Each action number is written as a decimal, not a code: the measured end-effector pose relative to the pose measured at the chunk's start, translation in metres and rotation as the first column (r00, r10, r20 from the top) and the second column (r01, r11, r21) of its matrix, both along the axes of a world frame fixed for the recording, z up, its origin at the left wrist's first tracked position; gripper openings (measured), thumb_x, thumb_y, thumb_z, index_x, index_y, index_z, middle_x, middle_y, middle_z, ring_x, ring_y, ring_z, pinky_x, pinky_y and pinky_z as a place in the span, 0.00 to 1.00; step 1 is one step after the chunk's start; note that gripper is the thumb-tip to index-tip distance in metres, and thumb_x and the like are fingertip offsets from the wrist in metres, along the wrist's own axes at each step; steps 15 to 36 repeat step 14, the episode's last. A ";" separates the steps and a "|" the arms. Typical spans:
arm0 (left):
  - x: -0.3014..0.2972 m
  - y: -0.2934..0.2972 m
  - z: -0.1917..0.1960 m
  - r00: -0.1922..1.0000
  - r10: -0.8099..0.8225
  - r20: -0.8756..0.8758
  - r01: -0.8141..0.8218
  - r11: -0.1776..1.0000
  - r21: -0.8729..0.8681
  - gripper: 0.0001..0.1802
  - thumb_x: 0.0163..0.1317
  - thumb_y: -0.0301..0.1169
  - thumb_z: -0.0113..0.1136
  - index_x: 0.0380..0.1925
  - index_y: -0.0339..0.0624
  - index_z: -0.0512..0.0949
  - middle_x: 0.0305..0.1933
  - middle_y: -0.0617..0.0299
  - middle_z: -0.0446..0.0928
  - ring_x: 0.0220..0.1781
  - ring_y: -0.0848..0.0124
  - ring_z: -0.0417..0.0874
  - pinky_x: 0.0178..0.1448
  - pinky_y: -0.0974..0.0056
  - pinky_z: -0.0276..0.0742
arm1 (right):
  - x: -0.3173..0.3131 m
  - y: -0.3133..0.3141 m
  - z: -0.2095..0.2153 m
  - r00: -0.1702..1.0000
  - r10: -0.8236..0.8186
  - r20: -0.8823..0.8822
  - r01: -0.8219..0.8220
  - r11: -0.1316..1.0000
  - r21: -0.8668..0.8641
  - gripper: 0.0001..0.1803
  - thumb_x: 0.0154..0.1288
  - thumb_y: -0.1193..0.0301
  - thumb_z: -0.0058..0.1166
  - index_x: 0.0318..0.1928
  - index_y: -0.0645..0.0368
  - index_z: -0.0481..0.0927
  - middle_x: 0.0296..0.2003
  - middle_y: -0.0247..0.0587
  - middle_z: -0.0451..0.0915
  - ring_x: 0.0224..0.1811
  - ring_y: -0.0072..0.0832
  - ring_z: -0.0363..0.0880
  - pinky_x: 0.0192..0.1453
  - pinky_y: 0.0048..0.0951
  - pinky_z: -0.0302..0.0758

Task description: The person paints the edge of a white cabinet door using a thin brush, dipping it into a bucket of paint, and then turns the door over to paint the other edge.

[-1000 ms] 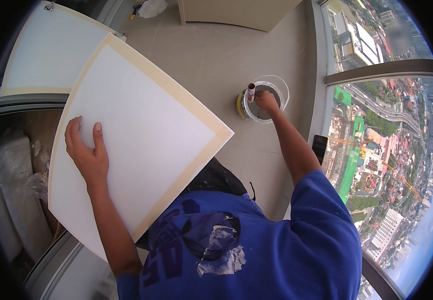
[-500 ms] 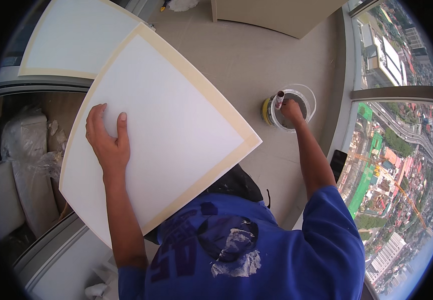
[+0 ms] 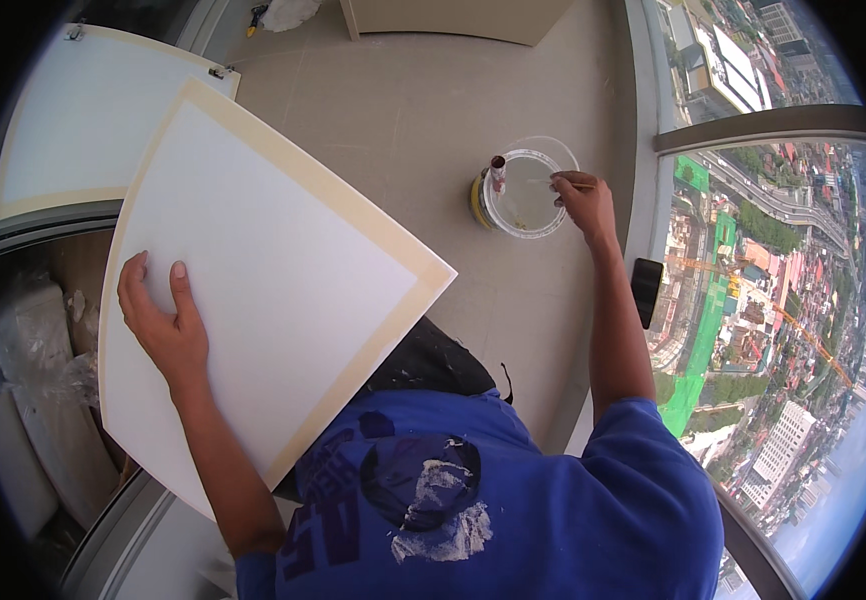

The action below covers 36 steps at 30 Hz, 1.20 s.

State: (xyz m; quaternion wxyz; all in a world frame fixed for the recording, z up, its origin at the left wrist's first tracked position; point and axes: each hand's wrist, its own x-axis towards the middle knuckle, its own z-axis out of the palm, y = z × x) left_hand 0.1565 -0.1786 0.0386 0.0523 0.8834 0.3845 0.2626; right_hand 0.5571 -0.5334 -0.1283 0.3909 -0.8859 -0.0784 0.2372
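A large white board (image 3: 243,270) with cream tape along its edges lies tilted across my lap. My left hand (image 3: 165,318) rests on its left part with thumb and fingers apart. To the right, my right hand (image 3: 585,205) is over the right rim of a clear-walled bucket (image 3: 549,232) on the floor. Its fingers are pinched on a thin, stick-like tool (image 3: 575,184), whose kind I cannot make out. A handle with a dark end (image 3: 498,175) leans on the bucket's left rim. Pale, greyish contents show inside the bucket.
A second taped white board (image 3: 103,120) with black clips stands at the upper left. Below it, plastic-wrapped items (image 3: 38,340) lie beyond a metal frame. A phone (image 3: 646,292) rests by the window ledge on the right. A beige cabinet (image 3: 453,18) stands at the far side.
My right hand has come up out of the bucket to its right rim, and the thin tool now shows in its fingers. My left hand stays on the board. The whole view has shifted.
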 end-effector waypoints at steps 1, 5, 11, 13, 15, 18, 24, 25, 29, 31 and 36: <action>0.002 0.000 0.000 1.000 -0.013 -0.002 0.013 1.000 0.023 0.25 0.73 0.41 0.62 0.61 0.34 0.75 0.63 0.48 0.75 0.65 0.52 0.75 0.71 0.49 0.68 | 0.000 0.002 -0.005 0.999 0.025 0.031 -0.024 0.999 -0.023 0.17 0.62 0.65 0.57 0.47 0.58 0.91 0.36 0.51 0.90 0.36 0.38 0.91 0.50 0.34 0.85; 0.008 -0.003 0.002 0.999 0.017 -0.029 -0.015 0.998 0.064 0.24 0.73 0.39 0.63 0.60 0.32 0.75 0.61 0.47 0.77 0.63 0.53 0.77 0.70 0.51 0.70 | -0.012 0.009 -0.021 0.965 0.121 0.231 -0.098 0.989 -0.111 0.17 0.61 0.67 0.57 0.45 0.62 0.90 0.37 0.51 0.90 0.36 0.37 0.91 0.48 0.32 0.85; -0.002 0.000 -0.003 0.998 0.066 0.001 -0.066 0.998 -0.004 0.25 0.72 0.41 0.64 0.61 0.37 0.75 0.65 0.49 0.74 0.66 0.53 0.75 0.72 0.48 0.67 | -0.059 -0.028 0.022 0.947 0.201 0.250 -0.180 0.978 -0.108 0.17 0.59 0.68 0.57 0.46 0.62 0.89 0.38 0.51 0.90 0.43 0.40 0.91 0.53 0.36 0.84; 0.000 -0.002 -0.003 0.999 0.052 -0.008 -0.051 0.998 0.025 0.24 0.73 0.41 0.64 0.61 0.36 0.76 0.64 0.49 0.75 0.65 0.53 0.76 0.72 0.49 0.68 | -0.065 -0.038 0.023 0.942 0.243 0.231 -0.221 0.968 -0.117 0.16 0.59 0.68 0.58 0.45 0.61 0.90 0.38 0.50 0.90 0.43 0.40 0.92 0.55 0.36 0.84; 0.001 -0.004 -0.001 0.999 0.039 -0.022 -0.038 0.998 0.056 0.24 0.73 0.40 0.64 0.60 0.35 0.76 0.63 0.48 0.76 0.65 0.53 0.77 0.72 0.51 0.70 | -0.066 -0.042 0.023 0.939 0.261 0.223 -0.238 0.963 -0.123 0.16 0.59 0.68 0.58 0.44 0.60 0.90 0.39 0.50 0.90 0.43 0.39 0.92 0.55 0.37 0.84; 0.001 -0.004 -0.001 0.999 0.039 -0.022 -0.038 0.998 0.056 0.24 0.73 0.40 0.64 0.60 0.35 0.76 0.63 0.48 0.76 0.65 0.53 0.77 0.72 0.51 0.70 | -0.066 -0.042 0.023 0.939 0.261 0.223 -0.238 0.963 -0.123 0.16 0.59 0.68 0.58 0.44 0.60 0.90 0.39 0.50 0.90 0.43 0.39 0.92 0.55 0.37 0.84; 0.001 -0.004 -0.001 0.999 0.039 -0.022 -0.038 0.998 0.056 0.24 0.73 0.40 0.64 0.60 0.35 0.76 0.63 0.48 0.76 0.65 0.53 0.77 0.72 0.51 0.70 | -0.066 -0.042 0.023 0.939 0.261 0.223 -0.238 0.963 -0.123 0.16 0.59 0.68 0.58 0.44 0.60 0.90 0.39 0.50 0.90 0.43 0.39 0.92 0.55 0.37 0.84; 0.001 -0.004 -0.001 0.999 0.039 -0.022 -0.038 0.998 0.056 0.24 0.73 0.40 0.64 0.60 0.35 0.76 0.63 0.48 0.76 0.65 0.53 0.77 0.72 0.51 0.70 | -0.066 -0.042 0.023 0.939 0.261 0.223 -0.238 0.963 -0.123 0.16 0.59 0.68 0.58 0.44 0.60 0.90 0.39 0.50 0.90 0.43 0.39 0.92 0.55 0.37 0.84; 0.001 -0.004 -0.001 0.999 0.039 -0.022 -0.038 0.998 0.056 0.24 0.73 0.40 0.64 0.60 0.35 0.76 0.63 0.48 0.76 0.65 0.53 0.77 0.72 0.51 0.70 | -0.066 -0.042 0.023 0.939 0.261 0.223 -0.238 0.963 -0.123 0.16 0.59 0.68 0.58 0.44 0.60 0.90 0.39 0.50 0.90 0.43 0.39 0.92 0.55 0.37 0.84; 0.001 -0.004 -0.001 0.999 0.039 -0.022 -0.038 0.998 0.056 0.24 0.73 0.40 0.64 0.60 0.35 0.76 0.63 0.48 0.76 0.65 0.53 0.77 0.72 0.51 0.70 | -0.066 -0.042 0.023 0.939 0.261 0.223 -0.238 0.963 -0.123 0.16 0.59 0.68 0.58 0.44 0.60 0.90 0.39 0.50 0.90 0.43 0.39 0.92 0.55 0.37 0.84; 0.001 -0.004 -0.001 0.999 0.039 -0.022 -0.038 0.998 0.056 0.24 0.73 0.40 0.64 0.60 0.35 0.76 0.63 0.48 0.76 0.65 0.53 0.77 0.72 0.51 0.70 | -0.066 -0.042 0.023 0.939 0.261 0.223 -0.238 0.963 -0.123 0.16 0.59 0.68 0.58 0.44 0.60 0.90 0.39 0.50 0.90 0.43 0.39 0.92 0.55 0.37 0.84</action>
